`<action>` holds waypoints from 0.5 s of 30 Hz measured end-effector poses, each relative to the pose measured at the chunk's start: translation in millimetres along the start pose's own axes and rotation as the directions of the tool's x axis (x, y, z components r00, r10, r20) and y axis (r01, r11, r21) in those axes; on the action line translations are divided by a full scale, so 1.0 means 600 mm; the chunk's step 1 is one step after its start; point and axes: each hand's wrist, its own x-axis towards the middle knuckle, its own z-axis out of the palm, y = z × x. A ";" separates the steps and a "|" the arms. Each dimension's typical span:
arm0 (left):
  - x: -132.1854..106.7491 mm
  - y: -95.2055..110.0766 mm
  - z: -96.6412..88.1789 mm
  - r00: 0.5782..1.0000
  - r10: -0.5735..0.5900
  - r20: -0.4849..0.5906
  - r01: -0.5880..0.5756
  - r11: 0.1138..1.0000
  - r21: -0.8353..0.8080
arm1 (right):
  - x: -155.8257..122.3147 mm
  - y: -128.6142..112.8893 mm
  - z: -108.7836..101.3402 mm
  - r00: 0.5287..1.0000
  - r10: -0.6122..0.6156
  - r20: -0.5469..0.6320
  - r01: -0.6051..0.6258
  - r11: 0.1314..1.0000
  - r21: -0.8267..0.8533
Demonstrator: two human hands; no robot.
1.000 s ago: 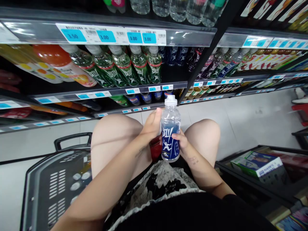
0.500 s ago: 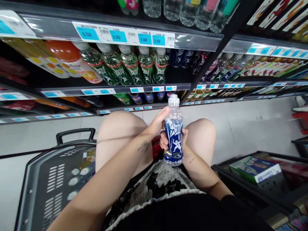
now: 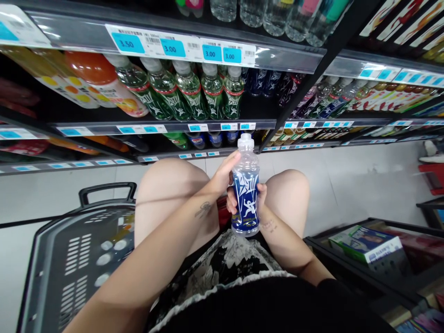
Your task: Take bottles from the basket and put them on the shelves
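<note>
R. hand [image 3: 262, 195]: fingers closed round blue-labelled drink btl. [image 3: 247, 196], betw. knees [image 3: 289, 194], white cap [image 3: 245, 141] twd. shelves [image 3: 284, 60]. L. hand [image 3: 222, 175] agst. btl.'s upper side; fingers partly hidden, grip can't tell. Grey basket [image 3: 48, 259] at L.

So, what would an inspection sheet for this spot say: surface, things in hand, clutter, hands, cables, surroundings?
Surface: pale tiled floor.
Things in hand: transparent bottle, blue label, white cap on.
Clutter: grey basket beside the left leg, capped bottles inside.
Hands: right hand wraps the bottle's lower half; left hand is at its upper side, contact unclear.
Cables: nothing seen.
Surroundings: drink shelves ahead with price tags; a green-and-blue box on the right.
</note>
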 end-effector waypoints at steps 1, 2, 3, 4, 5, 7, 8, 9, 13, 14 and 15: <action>-0.001 -0.001 -0.001 1.000 -0.002 0.001 0.002 1.000 -0.002 | -0.002 -0.001 0.002 1.000 0.012 -0.026 -0.012 1.000 -0.007; -0.002 -0.002 -0.001 1.000 -0.004 0.002 0.004 1.000 0.002 | -0.004 -0.002 0.005 0.997 0.026 -0.069 -0.028 0.999 -0.022; -0.001 -0.002 -0.001 1.000 0.000 0.001 0.000 1.000 0.013 | -0.005 -0.004 0.008 0.991 0.037 -0.125 -0.043 0.998 -0.043; 0.000 -0.001 -0.001 1.000 0.006 0.000 -0.006 1.000 0.030 | -0.006 -0.007 0.011 0.981 0.039 -0.190 -0.053 0.996 -0.069; 0.002 0.000 -0.001 1.000 0.020 -0.007 -0.020 0.999 0.049 | -0.006 -0.009 0.012 0.964 0.019 -0.264 -0.047 0.994 -0.098; 0.009 0.003 -0.004 0.995 0.084 -0.058 -0.078 0.992 0.102 | 0.000 -0.016 0.010 0.905 -0.083 -0.417 0.006 0.983 -0.184; 0.013 0.004 -0.006 0.985 0.132 -0.107 -0.115 0.982 0.148 | 0.005 -0.019 0.007 0.864 -0.153 -0.480 0.037 0.970 -0.241; 0.017 0.005 -0.009 0.968 0.184 -0.169 -0.145 0.965 0.219 | 0.011 -0.022 0.003 0.820 -0.223 -0.527 0.063 0.950 -0.304; 0.017 0.010 -0.021 0.840 0.395 -0.371 -0.110 0.795 0.597 | 0.036 -0.021 -0.017 0.802 -0.367 -0.472 0.042 0.822 -0.567; 0.012 0.013 -0.022 0.826 0.428 -0.367 -0.087 0.740 0.667 | 0.040 -0.017 -0.021 0.814 -0.378 -0.440 0.013 0.770 -0.638; 0.006 0.016 -0.022 0.827 0.450 -0.336 -0.079 0.686 0.724 | 0.043 -0.010 -0.024 0.817 -0.386 -0.429 -0.029 0.715 -0.698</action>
